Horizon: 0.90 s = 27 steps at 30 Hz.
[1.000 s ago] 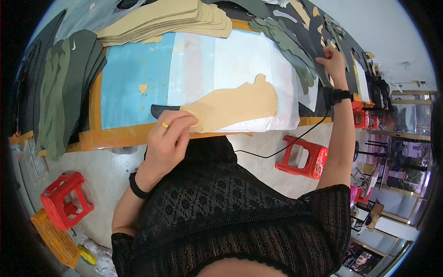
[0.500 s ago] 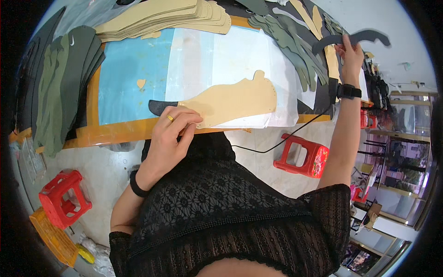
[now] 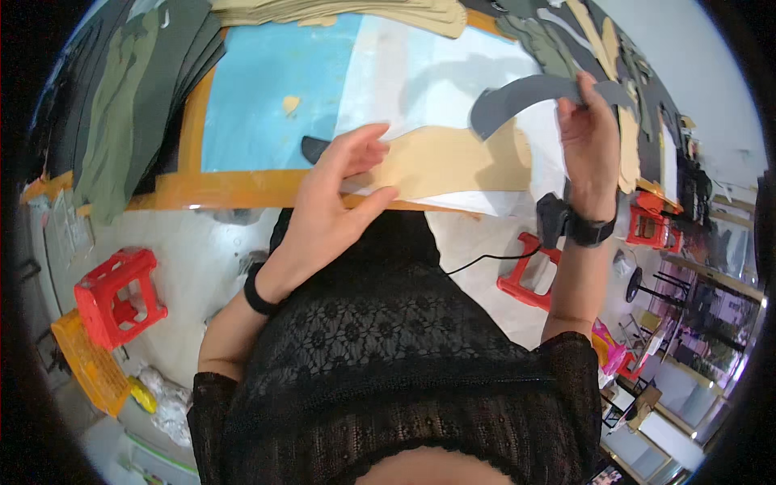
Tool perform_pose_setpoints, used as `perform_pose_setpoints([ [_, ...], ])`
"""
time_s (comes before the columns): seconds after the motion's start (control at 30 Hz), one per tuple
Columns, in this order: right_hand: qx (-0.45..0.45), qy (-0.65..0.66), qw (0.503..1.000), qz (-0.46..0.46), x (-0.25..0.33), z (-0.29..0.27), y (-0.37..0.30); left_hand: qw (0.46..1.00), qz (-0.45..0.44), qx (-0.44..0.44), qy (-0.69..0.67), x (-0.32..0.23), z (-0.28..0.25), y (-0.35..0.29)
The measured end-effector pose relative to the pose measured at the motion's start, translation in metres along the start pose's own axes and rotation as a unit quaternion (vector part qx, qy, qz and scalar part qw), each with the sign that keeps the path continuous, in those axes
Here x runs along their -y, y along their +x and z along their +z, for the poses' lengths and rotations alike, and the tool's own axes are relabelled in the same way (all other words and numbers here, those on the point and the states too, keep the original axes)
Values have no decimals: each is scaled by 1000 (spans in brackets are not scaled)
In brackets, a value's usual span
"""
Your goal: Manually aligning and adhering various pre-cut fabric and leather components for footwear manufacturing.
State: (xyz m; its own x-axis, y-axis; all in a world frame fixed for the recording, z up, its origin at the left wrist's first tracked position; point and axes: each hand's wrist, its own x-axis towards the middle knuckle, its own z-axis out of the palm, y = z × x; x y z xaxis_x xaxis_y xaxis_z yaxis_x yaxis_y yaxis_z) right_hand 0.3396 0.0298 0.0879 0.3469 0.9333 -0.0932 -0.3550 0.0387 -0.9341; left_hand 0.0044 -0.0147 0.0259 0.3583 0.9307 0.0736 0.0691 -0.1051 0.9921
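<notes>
A curved dark grey strip (image 3: 517, 95) is pinched in my right hand (image 3: 590, 153). It hangs above the right part of the table, its wide rounded end pointing left over a flat tan cut piece (image 3: 453, 162). That tan piece lies along the near edge of the table, with a small black piece (image 3: 313, 149) sticking out past its left end. My left hand (image 3: 335, 194) is over this left end, thumb and fingers spread and nothing between them. Whether its fingertips touch the tan piece, I cannot tell.
A blue sheet (image 3: 275, 89) and white sheets cover the table; a small tan scrap (image 3: 290, 105) lies on the blue. Stacked tan pieces (image 3: 388, 14) are at the back, dark green and grey pieces (image 3: 121, 97) at left. Red stools (image 3: 121, 299) stand on the floor.
My right hand has brought the grey strip from the far right in over the table toward me. The left hand has opened from pressing on the tan piece. The view has shifted.
</notes>
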Motion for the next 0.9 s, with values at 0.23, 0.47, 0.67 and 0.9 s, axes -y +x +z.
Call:
perform_pose_setpoints([
  [0.23, 68, 17, 987, 146, -62, 59, -58, 994, 96, -20, 41, 5, 1, 7],
  [0.47, 215, -8, 974, 74, -57, 44, -77, 969, -89, -81, -214, -6, -1, 9],
  [0.67, 305, -185, 933, -44, -58, 63, -90, 974, -118, -49, -188, -8, -5, 10],
  [0.9, 339, -389, 793, -324, -66, 71, -78, 972, -124, -67, -189, -5, 4, 6],
])
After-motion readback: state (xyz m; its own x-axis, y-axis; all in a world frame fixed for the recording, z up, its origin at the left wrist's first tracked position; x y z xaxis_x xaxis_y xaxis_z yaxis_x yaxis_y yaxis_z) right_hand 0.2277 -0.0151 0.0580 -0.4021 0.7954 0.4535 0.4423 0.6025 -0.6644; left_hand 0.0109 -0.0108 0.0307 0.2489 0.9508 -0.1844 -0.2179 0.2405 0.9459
